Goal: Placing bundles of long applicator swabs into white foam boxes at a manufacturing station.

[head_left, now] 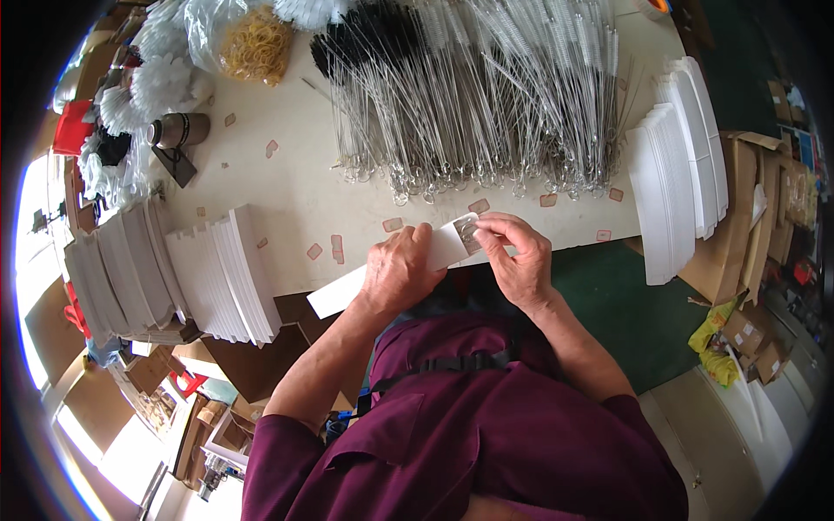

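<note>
A long, narrow white cardboard box (347, 289) lies slantwise across the table's front edge. My left hand (400, 267) is closed around its middle. At its right end is a grey, see-through-looking patch (466, 233) with something wiry in it, too small to make out. My right hand (519, 256) pinches that end between thumb and fingers. Beyond my hands, a thick bundle of wire-handled bottle brushes (486, 104) lies on the table, with black and white bristles at the far side and wire loops toward me.
Stacks of flat white boxes stand at the left (228, 276) and right (665, 191) table edges. A bag of yellow rubber bands (254, 45), a metal flask (180, 130) and clear plastic bags (161, 82) sit at the back left. Cardboard cartons (738, 226) stand right of the table.
</note>
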Tool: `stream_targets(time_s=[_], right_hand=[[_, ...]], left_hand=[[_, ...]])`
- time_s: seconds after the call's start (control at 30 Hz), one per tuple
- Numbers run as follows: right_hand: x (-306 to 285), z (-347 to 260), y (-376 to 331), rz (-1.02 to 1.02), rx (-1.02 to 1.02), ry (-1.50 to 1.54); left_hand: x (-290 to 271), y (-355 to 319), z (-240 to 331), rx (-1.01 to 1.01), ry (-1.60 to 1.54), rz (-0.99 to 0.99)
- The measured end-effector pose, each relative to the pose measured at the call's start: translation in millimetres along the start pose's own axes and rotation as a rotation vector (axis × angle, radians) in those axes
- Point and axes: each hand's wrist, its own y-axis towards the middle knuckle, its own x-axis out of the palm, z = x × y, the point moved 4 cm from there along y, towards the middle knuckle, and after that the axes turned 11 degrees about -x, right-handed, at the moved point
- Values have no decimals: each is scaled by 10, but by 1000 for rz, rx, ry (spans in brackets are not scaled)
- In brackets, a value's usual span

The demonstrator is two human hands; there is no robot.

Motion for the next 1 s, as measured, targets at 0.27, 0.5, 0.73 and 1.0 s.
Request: stream_targets(time_s=[0.27,0.5,0.73,1.0], right_hand=[[-77,41,27,-40,-151,-159],[-77,-137,77,-149,-377,-388],[-33,-70,11,-171,-354,-339],[12,75,-41,-44,-175,-243]], left_hand=[[51,-38,-8,-78,49,-89],[68,-68,49,-148,24,-180],[87,-100,52,-116,32,-164],[112,-131,68,-112,23,-135]])
